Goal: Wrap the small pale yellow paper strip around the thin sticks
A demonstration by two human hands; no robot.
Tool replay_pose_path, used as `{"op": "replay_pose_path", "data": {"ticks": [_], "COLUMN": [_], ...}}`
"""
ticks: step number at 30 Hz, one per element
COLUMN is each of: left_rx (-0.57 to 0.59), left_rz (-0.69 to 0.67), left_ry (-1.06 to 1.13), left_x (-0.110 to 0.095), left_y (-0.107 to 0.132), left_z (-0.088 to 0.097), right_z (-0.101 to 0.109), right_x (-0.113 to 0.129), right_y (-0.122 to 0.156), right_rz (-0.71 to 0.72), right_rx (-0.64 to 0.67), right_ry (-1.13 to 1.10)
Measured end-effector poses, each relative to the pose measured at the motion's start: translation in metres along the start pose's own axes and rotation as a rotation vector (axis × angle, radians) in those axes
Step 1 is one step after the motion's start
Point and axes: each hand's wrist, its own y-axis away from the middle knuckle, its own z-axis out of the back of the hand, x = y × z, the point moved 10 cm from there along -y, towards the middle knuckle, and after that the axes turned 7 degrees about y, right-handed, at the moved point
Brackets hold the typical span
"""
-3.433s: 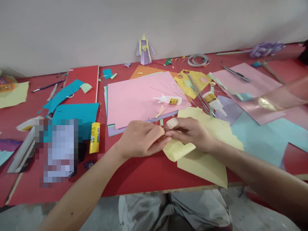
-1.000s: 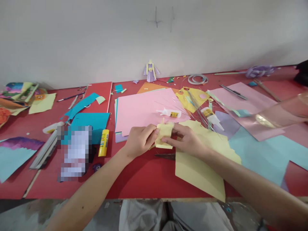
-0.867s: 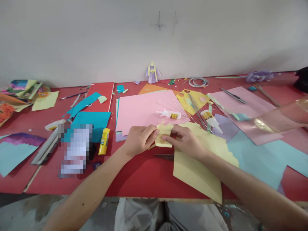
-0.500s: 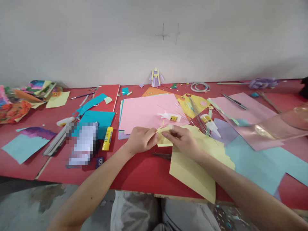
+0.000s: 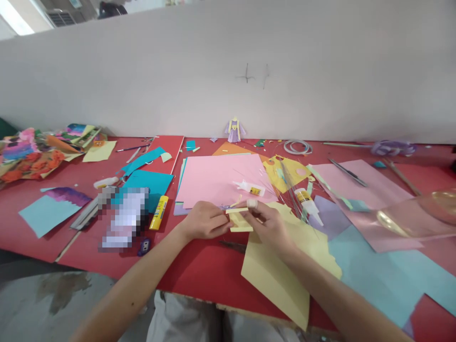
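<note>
My left hand [image 5: 203, 222] and my right hand [image 5: 265, 223] meet over the red table [image 5: 199, 266], both pinching a small pale yellow paper piece [image 5: 238, 221] between their fingertips. A bandage wraps one finger of my right hand. A larger pale yellow sheet [image 5: 281, 270] lies under my right wrist. Dark scissors [image 5: 233, 245] lie on the table just below the paper piece.
A pink sheet stack [image 5: 221, 178] with a small glue bottle [image 5: 249, 188] lies behind my hands. A yellow glue stick [image 5: 158, 212], teal paper [image 5: 146, 183], a second glue bottle [image 5: 308, 202], thin wires [image 5: 290, 187], light blue paper [image 5: 384, 270] and a paper doll [image 5: 234, 129] are around.
The small yellow piece was lifted off the large sheet and worked between both hands. The scissors came to lie on the table. My view tilted up, showing more wall.
</note>
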Motion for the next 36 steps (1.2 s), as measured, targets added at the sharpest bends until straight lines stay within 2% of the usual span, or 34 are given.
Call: {"op": "replay_pose_path", "data": {"ticks": [5,11,14,17,19,23,25,31,36], "left_rx": [-0.090,-0.026,-0.035,-0.039,-0.075,-0.109,-0.110,-0.068,-0.022], "left_rz": [0.231,0.434,0.668,0.825,0.824,0.706,0.691,0.655,0.663], "left_ry": [0.186,0.422,0.759,0.937,0.965,0.854,0.839,0.906,0.910], "left_x": [0.009,0.023,0.034,0.032,0.031,0.035,0.039,0.037,0.032], "left_y": [-0.008,-0.024,-0.012,0.003,0.006,0.002,0.001,-0.001,-0.001], "left_z": [-0.003,-0.023,-0.043,-0.058,-0.056,-0.045,-0.045,-0.051,-0.050], "right_z": [0.015,0.032,0.036,0.037,0.031,0.018,0.016,0.025,0.025], "right_x": [0.000,0.000,-0.005,-0.006,-0.006,-0.007,-0.007,-0.009,-0.008], "right_y": [0.000,0.000,-0.001,-0.002,-0.003,-0.004,-0.004,-0.006,-0.005], "right_rz": [-0.007,-0.031,-0.092,-0.111,-0.122,-0.129,-0.130,-0.139,-0.122], "right_rx": [-0.130,-0.242,-0.272,-0.291,-0.254,-0.165,-0.148,-0.223,-0.216], "right_ry": [-0.082,-0.180,-0.193,-0.184,-0.191,-0.190,-0.174,-0.209,-0.253]}}
